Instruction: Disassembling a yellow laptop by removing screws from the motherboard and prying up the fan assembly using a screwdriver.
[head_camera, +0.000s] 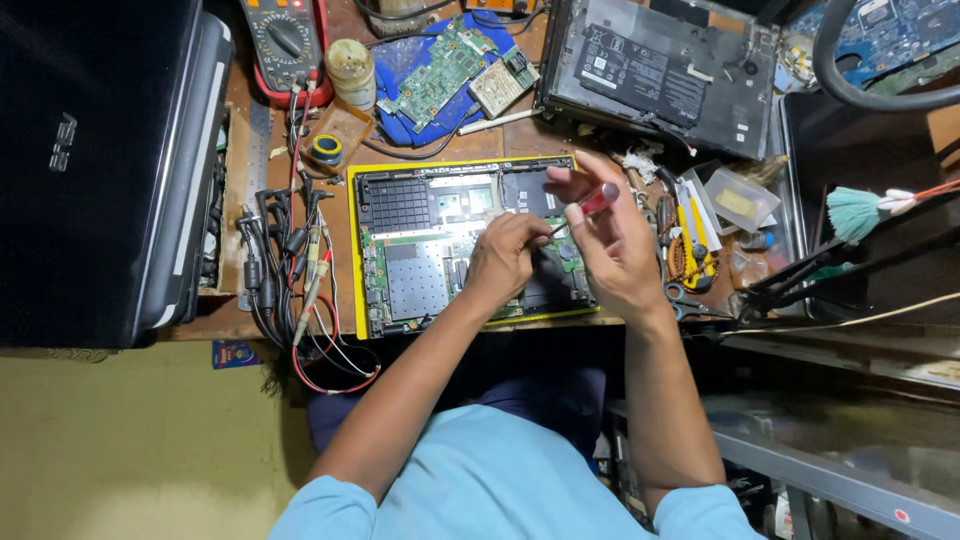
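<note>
An opened laptop base (420, 240) with green circuit boards lies on a yellow mat (354, 250) at the front of the bench. My right hand (615, 245) holds a small red-handled screwdriver (597, 200) above the base's right part. My left hand (508, 255) is closed at the screwdriver's tip, fingers pinched over the board. What my left fingers pinch is too small to see.
A closed black laptop (90, 170) stands at left, beside a bundle of cables and probes (290, 270). A multimeter (283, 40), a loose green board on blue cloth (440, 75) and another open laptop shell (655, 70) lie behind. Small tools and a plastic box (740, 200) sit at right.
</note>
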